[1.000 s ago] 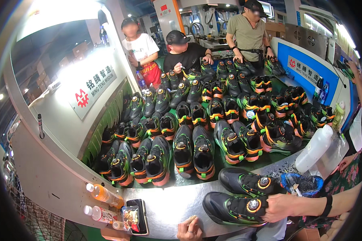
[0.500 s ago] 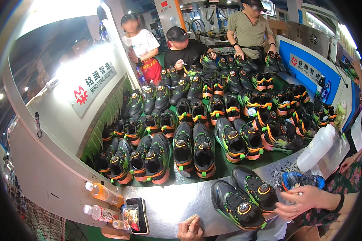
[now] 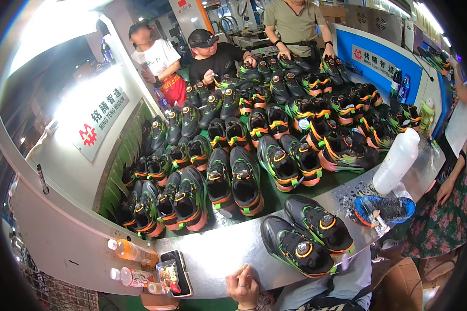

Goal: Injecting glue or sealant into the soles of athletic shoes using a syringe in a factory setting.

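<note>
My left hand, wearing a ring, rests with curled fingers on the near edge of the metal table; I see nothing in it. My right hand is out of view. Right of my left hand stands a pair of black sneakers with orange and green trim: the nearer sneaker and its mate, each with a round dial on top. Left of the hand lie a phone and a clear bag of snacks.
Many similar sneakers stand in rows on the green surface. An orange drink bottle lies at left. A white bottle and blue-rimmed tray are at right. Three people, including one in black, are across the table.
The view has shifted, so the scene sits a little further left. A hand with a dark wristband beside the nearer sneakers has left the view, uncovering the blue-rimmed tray. My left hand stays by the edge.
</note>
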A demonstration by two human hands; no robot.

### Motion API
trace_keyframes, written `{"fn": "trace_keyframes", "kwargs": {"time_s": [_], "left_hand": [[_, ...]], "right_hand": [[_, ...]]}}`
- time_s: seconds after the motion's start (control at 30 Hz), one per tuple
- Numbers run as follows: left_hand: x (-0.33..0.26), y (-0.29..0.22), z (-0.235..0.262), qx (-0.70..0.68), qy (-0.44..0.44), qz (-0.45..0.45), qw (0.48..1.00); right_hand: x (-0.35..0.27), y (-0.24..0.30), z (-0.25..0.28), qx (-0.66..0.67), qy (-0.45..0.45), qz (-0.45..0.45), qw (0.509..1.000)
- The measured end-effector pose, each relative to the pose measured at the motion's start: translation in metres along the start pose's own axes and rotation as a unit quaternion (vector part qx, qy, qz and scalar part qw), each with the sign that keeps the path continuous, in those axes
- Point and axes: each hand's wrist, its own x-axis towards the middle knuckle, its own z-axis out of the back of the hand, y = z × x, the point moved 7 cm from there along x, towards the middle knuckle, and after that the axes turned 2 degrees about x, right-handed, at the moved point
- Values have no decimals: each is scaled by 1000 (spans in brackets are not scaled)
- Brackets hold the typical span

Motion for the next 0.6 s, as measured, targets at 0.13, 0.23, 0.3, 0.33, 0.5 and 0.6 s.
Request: {"fn": "trace_keyframes", "kwargs": {"time_s": [0.13, 0.23, 0.3, 0.33, 0.5, 0.6], "left_hand": [[1, -4, 3, -9, 0, 15, 1000], [-1, -9, 5, -5, -7, 24, 1000], [-2, -12, 6, 4, -5, 8, 1000], [-2, -12, 7, 3, -8, 9, 1000], [-6, -4, 8, 12, -22, -29, 999], [-3, -7, 4, 6, 0, -26, 1000]], "right_hand": [[-13, 11, 9, 78, 5, -76, 994], [-19, 22, 13, 139, 5, -132, 982], [-18, 29, 13, 185, 5, -159, 970], [-17, 32, 12, 208, 6, -170, 963], [7, 29, 15, 330, 46, -176, 926], [13, 27, 19, 401, 98, -165, 896]]}}
